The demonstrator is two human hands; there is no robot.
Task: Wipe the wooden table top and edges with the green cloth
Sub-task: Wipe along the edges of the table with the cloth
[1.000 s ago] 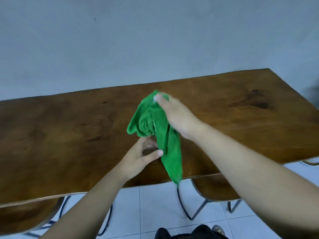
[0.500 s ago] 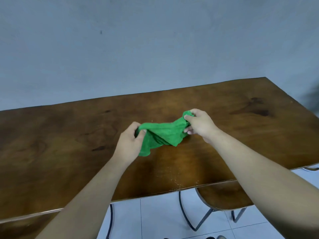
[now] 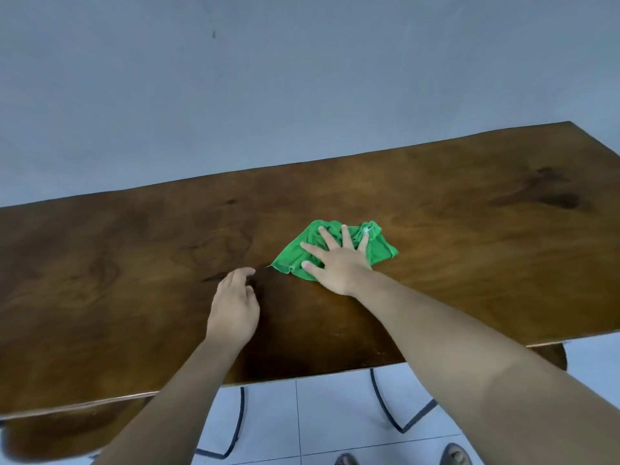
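Observation:
The green cloth (image 3: pixel 380 250) lies spread and rumpled on the wooden table top (image 3: pixel 469 229), a little right of centre. My right hand (image 3: pixel 339 263) lies flat on the cloth with its fingers spread, pressing it onto the wood and covering its middle. Just left of the cloth, my left hand (image 3: pixel 233 310) hovers low over the table or rests on it. Its fingers are loosely curled with nothing in them, and it does not touch the cloth.
A grey wall stands right behind the table's far edge. Under the near edge are a wooden chair seat (image 3: pixel 50 434) at the left and black metal chair legs (image 3: pixel 399 417) on white floor tiles. My feet (image 3: pixel 453 456) show at the bottom.
Both hands held the cloth stretched in the air above the table. Now the cloth is down on the table under my flat right hand, and my left hand has let go.

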